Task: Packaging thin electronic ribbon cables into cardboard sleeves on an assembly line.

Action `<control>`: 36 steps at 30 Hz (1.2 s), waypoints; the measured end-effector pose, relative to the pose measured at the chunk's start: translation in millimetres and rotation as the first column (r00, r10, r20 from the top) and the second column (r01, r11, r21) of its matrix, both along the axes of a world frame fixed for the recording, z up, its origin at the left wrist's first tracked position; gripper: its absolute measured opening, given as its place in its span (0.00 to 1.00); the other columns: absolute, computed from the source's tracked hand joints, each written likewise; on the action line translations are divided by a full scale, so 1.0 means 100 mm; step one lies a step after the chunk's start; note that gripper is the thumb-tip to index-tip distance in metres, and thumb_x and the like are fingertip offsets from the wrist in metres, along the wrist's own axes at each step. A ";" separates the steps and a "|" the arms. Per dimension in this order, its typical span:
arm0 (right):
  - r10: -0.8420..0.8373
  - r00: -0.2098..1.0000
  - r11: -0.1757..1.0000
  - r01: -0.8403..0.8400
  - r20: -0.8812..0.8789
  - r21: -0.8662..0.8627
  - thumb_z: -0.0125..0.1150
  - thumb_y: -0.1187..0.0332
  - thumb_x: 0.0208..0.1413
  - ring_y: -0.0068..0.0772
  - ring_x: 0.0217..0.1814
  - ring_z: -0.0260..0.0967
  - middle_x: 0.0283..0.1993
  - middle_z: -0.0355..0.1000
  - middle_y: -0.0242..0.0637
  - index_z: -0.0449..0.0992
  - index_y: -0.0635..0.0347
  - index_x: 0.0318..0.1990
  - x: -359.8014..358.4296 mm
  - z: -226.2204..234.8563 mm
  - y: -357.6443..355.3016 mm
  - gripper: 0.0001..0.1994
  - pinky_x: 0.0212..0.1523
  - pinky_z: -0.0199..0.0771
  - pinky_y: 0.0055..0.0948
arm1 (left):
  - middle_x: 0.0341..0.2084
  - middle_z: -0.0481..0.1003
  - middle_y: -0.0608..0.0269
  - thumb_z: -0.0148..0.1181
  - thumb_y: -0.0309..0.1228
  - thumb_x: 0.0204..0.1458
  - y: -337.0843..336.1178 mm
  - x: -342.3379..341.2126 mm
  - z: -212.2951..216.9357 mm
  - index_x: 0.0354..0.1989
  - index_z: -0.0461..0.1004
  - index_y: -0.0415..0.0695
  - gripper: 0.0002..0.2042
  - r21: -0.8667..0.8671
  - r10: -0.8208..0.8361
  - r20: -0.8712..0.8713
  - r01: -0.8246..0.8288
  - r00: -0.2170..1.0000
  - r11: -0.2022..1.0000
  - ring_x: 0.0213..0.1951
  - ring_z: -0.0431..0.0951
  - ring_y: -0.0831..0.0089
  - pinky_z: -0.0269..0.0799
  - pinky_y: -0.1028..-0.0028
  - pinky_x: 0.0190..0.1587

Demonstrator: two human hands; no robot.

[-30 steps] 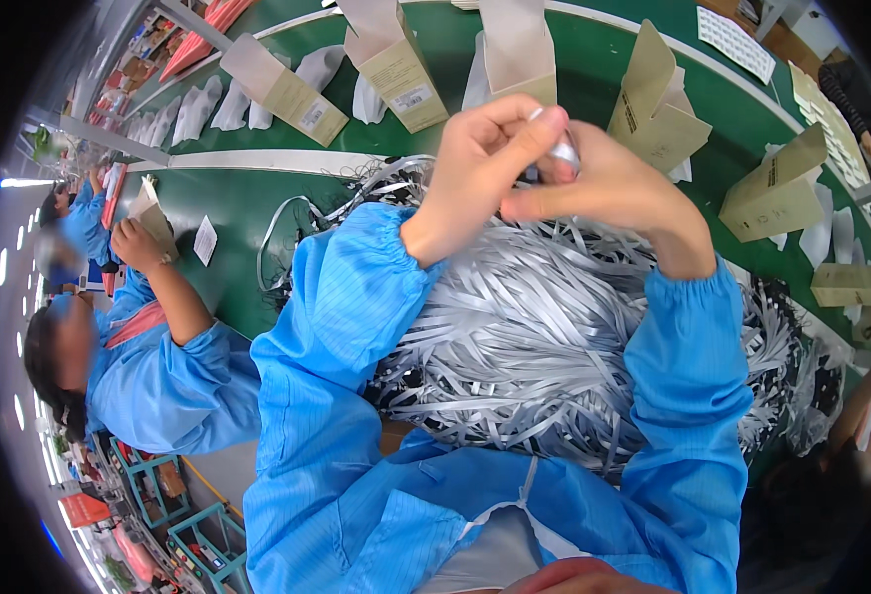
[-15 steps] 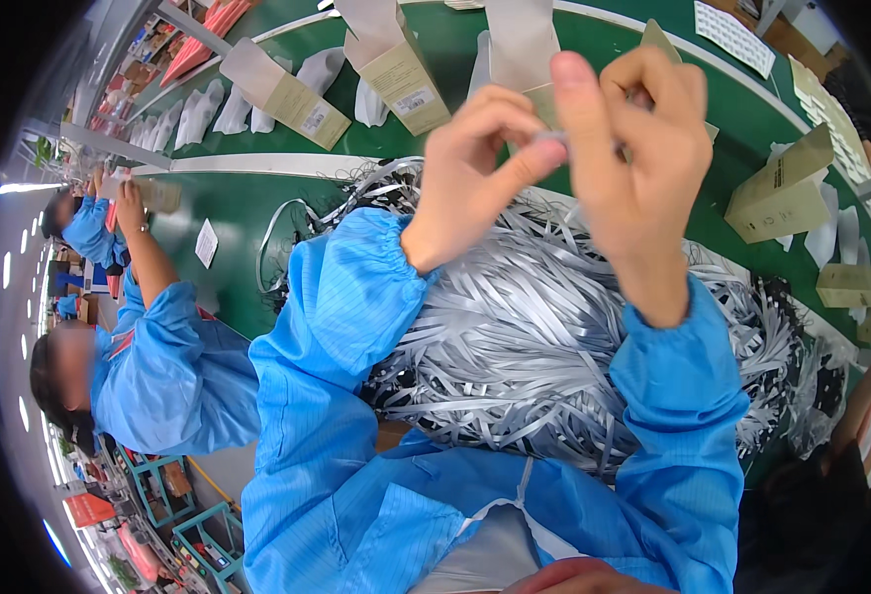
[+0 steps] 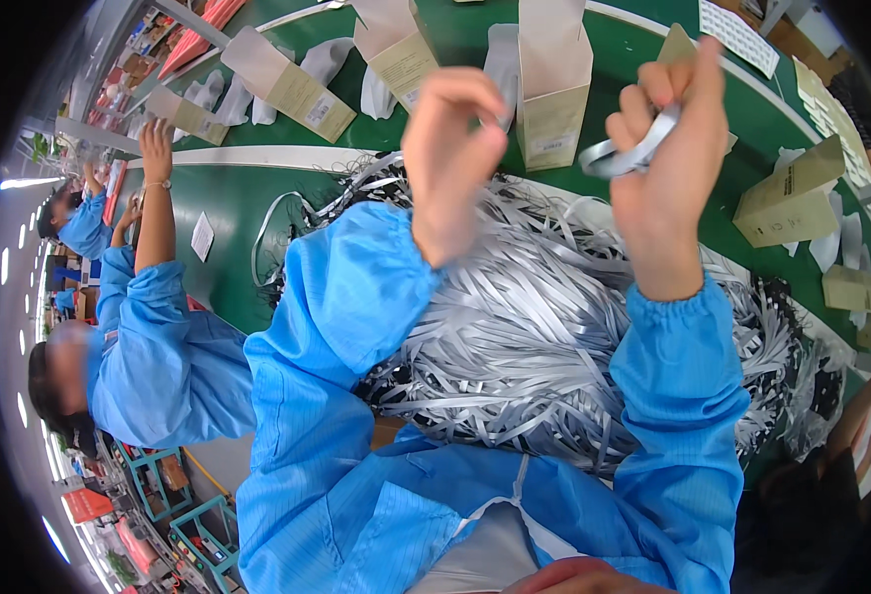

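Observation:
My right hand (image 3: 665, 183) is raised above a big heap of shiny silver-grey flat straps (image 3: 525, 327) with black ends. Its fingers are closed on one grey strap (image 3: 643, 148), which bends in a loop beside the palm. My left hand (image 3: 450, 163) is up to the left, apart from the right one and slightly blurred. Its thumb and fingers curl together in a pinch; whatever lies between the tips is too small or blurred to name. Behind the hands an open beige carton (image 3: 554, 124) stands on the green conveyor belt.
More open beige cartons (image 3: 302, 94) and white wrapped pieces (image 3: 327, 59) line the belt, with another carton (image 3: 792, 203) at the right. A co-worker in blue (image 3: 158, 346) reaches over the bench at the left. A white card (image 3: 202, 238) lies there. Clear plastic (image 3: 812, 406) sits at the heap's right.
My hands were together at a grey strap and have drawn apart, the left moving left, the right moving right with the strap. The cartons on the belt have shifted slightly right.

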State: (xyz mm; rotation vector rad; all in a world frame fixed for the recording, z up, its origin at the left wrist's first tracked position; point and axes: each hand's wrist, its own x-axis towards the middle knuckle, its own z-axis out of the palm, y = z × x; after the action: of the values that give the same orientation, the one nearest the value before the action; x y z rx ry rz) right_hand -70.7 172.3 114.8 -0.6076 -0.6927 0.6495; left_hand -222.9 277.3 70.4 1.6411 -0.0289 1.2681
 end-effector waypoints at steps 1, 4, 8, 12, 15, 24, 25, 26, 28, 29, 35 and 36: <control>-0.038 0.999 0.999 0.038 0.006 0.028 0.53 0.56 0.64 0.30 0.29 0.57 0.27 0.60 0.33 0.68 0.62 0.30 0.04 0.05 0.00 0.18 0.27 0.59 0.28 | 0.51 0.72 0.55 0.71 0.27 0.49 0.02 0.04 -0.01 0.54 0.69 0.38 0.24 -0.004 0.004 -0.002 -0.004 1.000 1.000 0.50 0.74 0.66 0.69 0.70 0.52; -0.164 0.986 0.980 0.161 0.016 0.115 0.45 0.46 0.69 0.20 0.23 0.49 0.25 0.52 0.27 0.63 0.59 0.30 0.09 0.11 0.04 0.24 0.22 0.53 0.23 | 0.54 0.70 0.54 0.76 0.29 0.44 0.12 0.25 -0.05 0.58 0.64 0.39 0.33 0.229 0.466 -0.155 -0.427 0.871 0.875 0.54 0.73 0.62 0.68 0.66 0.58; -0.391 0.915 0.919 0.382 0.101 0.097 0.43 0.43 0.67 0.22 0.26 0.52 0.26 0.54 0.29 0.63 0.59 0.30 0.12 0.13 0.10 0.26 0.26 0.56 0.24 | 0.53 0.72 0.54 0.79 0.30 0.39 0.19 0.39 -0.22 0.55 0.64 0.39 0.35 -0.001 0.115 -0.467 -0.130 0.877 0.991 0.56 0.73 0.62 0.69 0.63 0.59; -0.426 0.872 0.899 0.378 0.242 0.221 0.44 0.48 0.70 0.25 0.29 0.56 0.29 0.58 0.33 0.65 0.62 0.32 0.26 -0.02 0.23 0.24 0.30 0.62 0.27 | 0.52 0.73 0.55 0.79 0.31 0.38 0.12 0.30 -0.12 0.54 0.65 0.39 0.35 0.245 0.259 -0.566 -0.140 0.782 0.959 0.55 0.73 0.64 0.71 0.63 0.57; -0.542 0.555 0.827 0.483 0.631 0.287 0.48 0.52 0.69 0.29 0.30 0.59 0.32 0.60 0.36 0.66 0.64 0.36 0.22 -0.04 0.26 0.20 0.33 0.65 0.29 | 0.49 0.71 0.57 0.80 0.33 0.37 0.12 0.28 -0.13 0.52 0.65 0.40 0.35 0.254 0.259 -0.537 -0.139 0.803 0.957 0.51 0.74 0.65 0.72 0.65 0.53; -0.240 0.243 0.879 0.465 0.940 0.104 0.60 0.65 0.62 0.40 0.37 0.69 0.46 0.69 0.46 0.68 0.64 0.46 0.04 -0.20 0.34 0.14 0.37 0.69 0.33 | 0.49 0.69 0.57 0.79 0.37 0.38 0.24 0.29 -0.30 0.53 0.66 0.39 0.35 0.257 0.302 -0.522 -0.191 0.798 0.947 0.49 0.75 0.64 0.73 0.66 0.47; -0.237 0.241 0.880 0.464 0.941 0.103 0.60 0.65 0.62 0.40 0.37 0.69 0.46 0.69 0.46 0.68 0.64 0.46 0.05 -0.18 0.31 0.14 0.37 0.69 0.33 | 0.49 0.69 0.57 0.79 0.37 0.38 0.23 0.30 -0.30 0.53 0.66 0.39 0.35 0.254 0.302 -0.521 -0.192 0.799 0.948 0.49 0.75 0.64 0.73 0.66 0.47; -0.170 0.225 0.891 0.451 0.959 0.052 0.60 0.65 0.62 0.41 0.39 0.70 0.47 0.69 0.47 0.67 0.64 0.48 0.07 -0.13 0.25 0.15 0.38 0.70 0.32 | 0.49 0.70 0.56 0.79 0.38 0.38 0.23 0.31 -0.29 0.54 0.66 0.39 0.36 0.251 0.291 -0.517 -0.182 0.805 0.951 0.49 0.75 0.63 0.73 0.67 0.48; -0.034 0.195 0.905 0.422 0.980 -0.052 0.60 0.65 0.61 0.42 0.42 0.72 0.49 0.70 0.50 0.66 0.64 0.51 0.10 -0.03 0.17 0.17 0.41 0.72 0.31 | 0.49 0.70 0.54 0.78 0.40 0.40 0.20 0.29 -0.28 0.55 0.65 0.38 0.36 0.248 0.275 -0.512 -0.166 0.814 0.954 0.49 0.75 0.61 0.73 0.67 0.48; -0.032 0.195 0.907 0.419 0.980 -0.054 0.60 0.65 0.61 0.42 0.42 0.72 0.49 0.70 0.50 0.66 0.64 0.51 0.11 0.01 0.16 0.17 0.41 0.72 0.31 | 0.49 0.70 0.54 0.78 0.40 0.40 0.19 0.28 -0.28 0.55 0.65 0.38 0.36 0.247 0.276 -0.512 -0.169 0.813 0.954 0.49 0.75 0.61 0.73 0.67 0.48; 0.163 0.236 0.788 0.553 0.958 -0.270 0.58 0.69 0.62 0.53 0.36 0.75 0.35 0.73 0.55 0.62 0.59 0.61 0.12 0.13 0.10 0.21 0.36 0.74 0.41 | 0.44 0.75 0.49 0.77 0.39 0.41 0.24 0.10 -0.32 0.55 0.69 0.37 0.34 0.362 0.257 -0.759 0.059 0.598 0.930 0.44 0.77 0.59 0.74 0.68 0.46; 0.040 0.259 0.792 0.581 0.965 -0.189 0.56 0.71 0.62 0.60 0.31 0.75 0.28 0.74 0.58 0.62 0.58 0.61 0.11 0.14 0.08 0.20 0.30 0.74 0.47 | 0.43 0.76 0.49 0.77 0.37 0.42 0.26 0.07 -0.31 0.55 0.70 0.37 0.32 0.379 0.233 -0.810 0.176 0.538 0.908 0.43 0.78 0.60 0.74 0.67 0.45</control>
State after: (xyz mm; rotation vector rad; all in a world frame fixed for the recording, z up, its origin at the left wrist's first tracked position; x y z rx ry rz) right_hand -59.9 180.2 128.6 -1.7032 -1.5091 -0.0064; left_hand -215.5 303.7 39.4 2.5171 0.3562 0.3388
